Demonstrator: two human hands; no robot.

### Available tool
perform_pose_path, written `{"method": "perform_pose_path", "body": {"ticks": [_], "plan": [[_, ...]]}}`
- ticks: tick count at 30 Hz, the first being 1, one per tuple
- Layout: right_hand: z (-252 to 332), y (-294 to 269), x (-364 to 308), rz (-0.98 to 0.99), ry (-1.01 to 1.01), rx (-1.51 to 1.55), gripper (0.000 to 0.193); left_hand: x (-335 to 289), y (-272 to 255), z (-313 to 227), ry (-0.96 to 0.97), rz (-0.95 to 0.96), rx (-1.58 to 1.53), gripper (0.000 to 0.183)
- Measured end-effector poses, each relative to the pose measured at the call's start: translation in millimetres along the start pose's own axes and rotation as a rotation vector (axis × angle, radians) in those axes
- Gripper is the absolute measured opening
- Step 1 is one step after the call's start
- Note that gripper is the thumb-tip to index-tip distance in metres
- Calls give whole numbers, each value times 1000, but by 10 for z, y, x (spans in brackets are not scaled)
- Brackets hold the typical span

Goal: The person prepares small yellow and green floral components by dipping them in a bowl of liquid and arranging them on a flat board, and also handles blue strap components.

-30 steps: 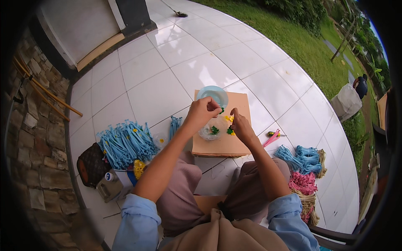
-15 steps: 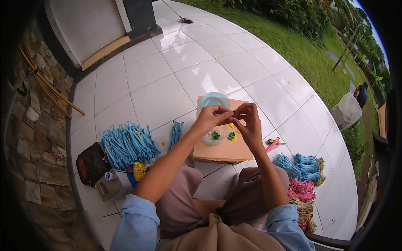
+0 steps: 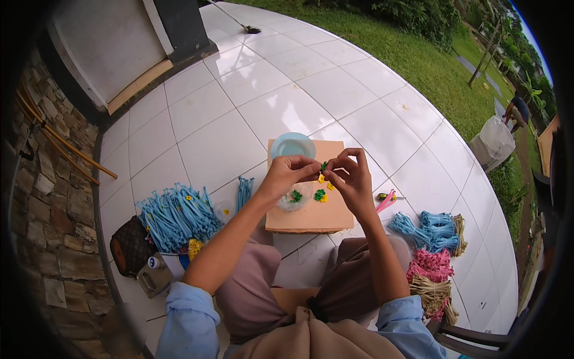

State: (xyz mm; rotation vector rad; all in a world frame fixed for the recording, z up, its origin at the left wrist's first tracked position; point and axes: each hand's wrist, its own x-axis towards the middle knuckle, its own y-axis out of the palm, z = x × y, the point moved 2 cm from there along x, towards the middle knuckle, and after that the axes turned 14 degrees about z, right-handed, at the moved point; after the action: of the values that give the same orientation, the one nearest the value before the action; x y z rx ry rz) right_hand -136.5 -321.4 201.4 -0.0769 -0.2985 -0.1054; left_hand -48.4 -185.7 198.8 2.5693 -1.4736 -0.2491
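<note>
The small green piece is just above the middle of the frame, pinched between the thumb and fingertips of my left hand. My right hand meets it from the other side, fingers curled; whether they grip it too, I cannot tell. Being so tiny, it could slip and drop if my pinch slackens or my hands pull unevenly. Under them, on the cardboard worktop, lie another green piece and loose yellow pieces, which a low wrist could brush away. Beside them sits a clear plastic bag with more green showing. The blue bowl stands higher in the frame; blue strands lie at lower left.
</note>
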Motion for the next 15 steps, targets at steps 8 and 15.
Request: {"method": "perform_pose_path", "body": {"ticks": [8,15], "plan": [[-57,-45,-10,87,34,153,37,-18,28,7,45,14,97,20],[-35,-80,-9,109,115,129,41,-41,75,-38,64,-17,403,22]]}}
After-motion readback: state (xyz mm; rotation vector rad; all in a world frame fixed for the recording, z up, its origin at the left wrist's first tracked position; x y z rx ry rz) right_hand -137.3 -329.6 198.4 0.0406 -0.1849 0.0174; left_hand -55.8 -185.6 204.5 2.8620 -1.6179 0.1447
